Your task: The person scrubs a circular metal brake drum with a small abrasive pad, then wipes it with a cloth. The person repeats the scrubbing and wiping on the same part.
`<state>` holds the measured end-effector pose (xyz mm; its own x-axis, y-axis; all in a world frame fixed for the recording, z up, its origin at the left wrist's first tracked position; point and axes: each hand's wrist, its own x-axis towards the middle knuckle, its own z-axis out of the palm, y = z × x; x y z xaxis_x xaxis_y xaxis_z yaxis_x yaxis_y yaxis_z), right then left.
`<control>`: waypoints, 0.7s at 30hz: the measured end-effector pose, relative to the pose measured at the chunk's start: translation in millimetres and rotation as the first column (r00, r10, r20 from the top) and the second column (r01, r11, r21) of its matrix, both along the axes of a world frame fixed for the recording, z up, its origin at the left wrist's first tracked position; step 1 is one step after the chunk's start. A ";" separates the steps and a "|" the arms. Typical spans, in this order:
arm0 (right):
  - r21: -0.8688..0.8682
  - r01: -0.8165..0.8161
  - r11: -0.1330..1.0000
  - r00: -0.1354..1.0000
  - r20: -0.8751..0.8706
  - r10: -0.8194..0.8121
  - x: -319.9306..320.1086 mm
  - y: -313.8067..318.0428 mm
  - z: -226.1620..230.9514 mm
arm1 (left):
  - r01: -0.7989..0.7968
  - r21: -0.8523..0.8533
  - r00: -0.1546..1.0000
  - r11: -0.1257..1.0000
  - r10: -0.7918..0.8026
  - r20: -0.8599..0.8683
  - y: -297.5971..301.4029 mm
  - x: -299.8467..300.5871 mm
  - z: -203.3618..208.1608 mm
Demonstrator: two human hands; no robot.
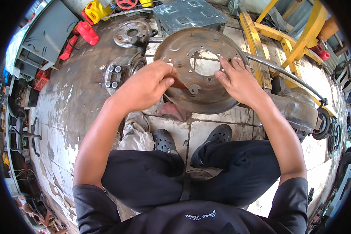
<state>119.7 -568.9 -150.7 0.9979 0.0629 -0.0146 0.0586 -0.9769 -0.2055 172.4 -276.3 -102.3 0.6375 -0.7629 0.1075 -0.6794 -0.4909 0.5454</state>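
A large rusty brake backing plate [173,45] lies in front of me, its round centre hole showing the tiles beneath. My left hand [152,84] is closed on a reddish-brown piece of sandpaper [178,82], which is against the plate's left side near a small bolt-like boss [194,89]. Most of the sandpaper is hidden by my fingers. On the plate's right side rests my right hand [240,80], open, fingers stretched out beside the centre hole.
Left of the plate are a hub with bolts [114,76] and a smaller round plate [132,33]. A metal case [189,15] stands behind. At right are a long rod [288,76], a heavy axle housing [292,109] and a yellow frame [255,43]. A pale cloth [134,132] lies by my foot.
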 end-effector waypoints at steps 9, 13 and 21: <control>0.723 -0.170 0.670 0.975 0.024 0.222 3.8 21.4 21.4 | 0.027 -0.220 0.992 0.975 -0.053 -0.113 -34.4 17.9 32.1; 0.801 -0.021 0.598 0.935 -0.195 0.295 6.9 26.7 36.6 | 0.065 -0.302 0.943 0.951 -0.157 -0.293 -41.8 21.8 27.2; 0.883 0.103 0.458 0.882 -0.293 0.369 7.8 27.7 29.2 | 0.229 -0.442 0.921 0.867 -0.340 -0.191 -40.0 32.0 5.3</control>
<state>127.4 -541.3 -121.5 0.8799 0.4085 -0.2427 -0.1430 -0.2595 -0.9551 204.4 -316.3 -97.0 0.4462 -0.8397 0.3096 -0.5654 0.0037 0.8248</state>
